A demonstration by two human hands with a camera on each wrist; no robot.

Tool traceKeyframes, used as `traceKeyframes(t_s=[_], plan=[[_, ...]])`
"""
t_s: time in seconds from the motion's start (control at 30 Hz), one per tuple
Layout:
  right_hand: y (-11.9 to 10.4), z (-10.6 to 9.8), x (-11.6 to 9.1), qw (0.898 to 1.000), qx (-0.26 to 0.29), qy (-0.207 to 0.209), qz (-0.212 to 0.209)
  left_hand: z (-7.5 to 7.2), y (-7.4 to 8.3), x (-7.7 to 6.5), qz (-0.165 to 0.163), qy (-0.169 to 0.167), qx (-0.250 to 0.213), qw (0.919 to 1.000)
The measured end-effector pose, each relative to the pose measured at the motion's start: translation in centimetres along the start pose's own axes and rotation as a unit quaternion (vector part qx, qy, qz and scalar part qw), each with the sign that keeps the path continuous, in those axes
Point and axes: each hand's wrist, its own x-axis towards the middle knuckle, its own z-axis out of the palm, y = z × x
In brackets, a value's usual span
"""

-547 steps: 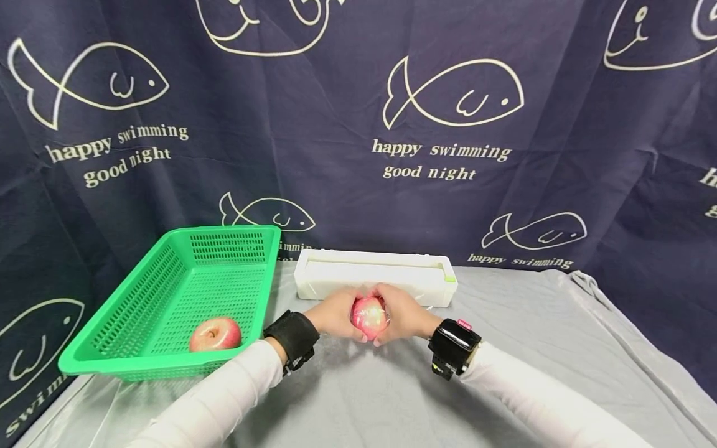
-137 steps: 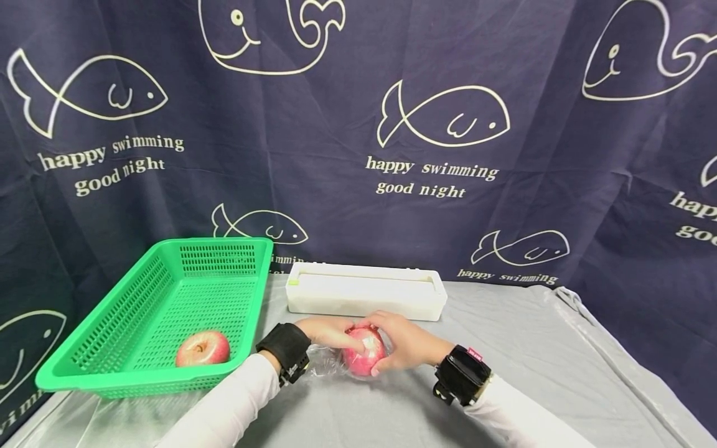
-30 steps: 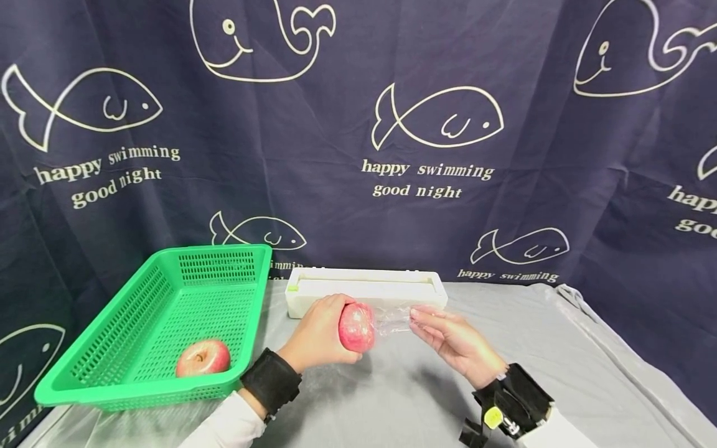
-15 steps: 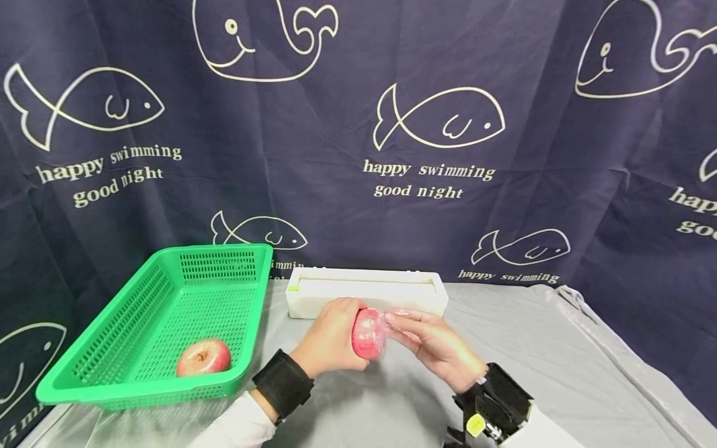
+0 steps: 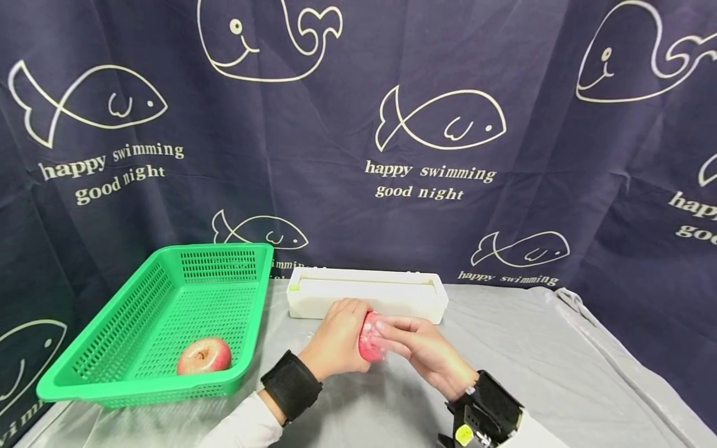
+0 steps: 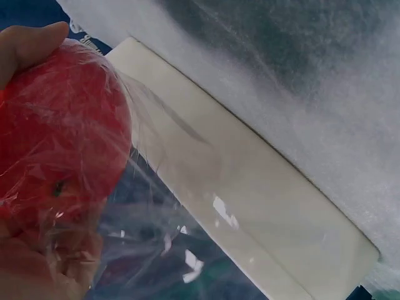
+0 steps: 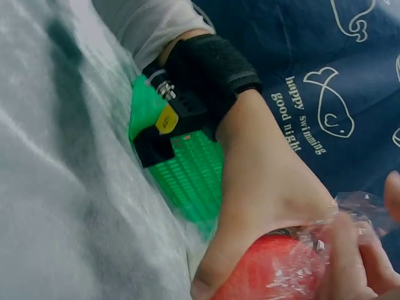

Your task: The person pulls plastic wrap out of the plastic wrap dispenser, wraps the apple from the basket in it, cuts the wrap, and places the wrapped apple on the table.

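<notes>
In the head view my left hand (image 5: pixel 340 339) grips a red apple (image 5: pixel 371 339) wrapped in clear plastic film, held above the table in front of a white box. The film (image 6: pixel 131 250) is crinkled over the apple and stretches loosely off it in the left wrist view. From the right, my right hand (image 5: pixel 428 348) lays fairly straight fingers against the film on the apple's side. Its thumb stands apart from those fingers in the right wrist view, with crumpled film (image 7: pixel 369 209) between them. Left fingers partly hide the apple.
A green plastic basket (image 5: pixel 263 298) stands at the left, with an unwrapped apple (image 5: pixel 204 356) in its near part. Behind the hands sits the long white box (image 5: pixel 366 302), a small green tab at its left end. A printed dark curtain (image 5: pixel 325 155) hangs behind the grey-covered table (image 5: pixel 532 361).
My right hand, which stretched the film rightward a second ago, has come left onto the apple's side. The left hand and apple have shifted slightly right. Long before, both hands held the apple.
</notes>
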Motion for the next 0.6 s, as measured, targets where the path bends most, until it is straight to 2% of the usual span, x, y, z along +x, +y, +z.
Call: traceKeyframes(t_s=[0.2, 0.27, 0.37, 0.43, 0.53, 0.6], plan=[[0.1, 0.3, 0.0, 0.999, -0.035, -0.030, -0.018, -0.2, 0.2, -0.1, -0.015, -0.016, 0.019, 0.9996], [0.3, 0.4, 0.0, 0.998, -0.052, -0.021, -0.025, -0.3, 0.2, -0.2, -0.020, -0.020, 0.021, 0.9994], [0.7, 0.7, 0.1, 0.994, -0.098, 0.015, -0.043, -0.3, 0.2, -0.2, -0.023, -0.018, 0.025, 0.9992], [1.0, 1.1, 0.2, 0.984, -0.154, 0.057, -0.062, -0.3, 0.2, -0.2, -0.022, -0.014, 0.030, 0.9992], [1.4, 1.6, 0.6, 0.958, -0.241, 0.110, -0.109, -0.3, 0.3, -0.2, -0.020, -0.009, 0.039, 0.9990], [1.6, 2.0, 0.9, 0.941, -0.276, 0.137, -0.138, -0.2, 0.3, -0.2, -0.018, -0.006, 0.044, 0.9989]])
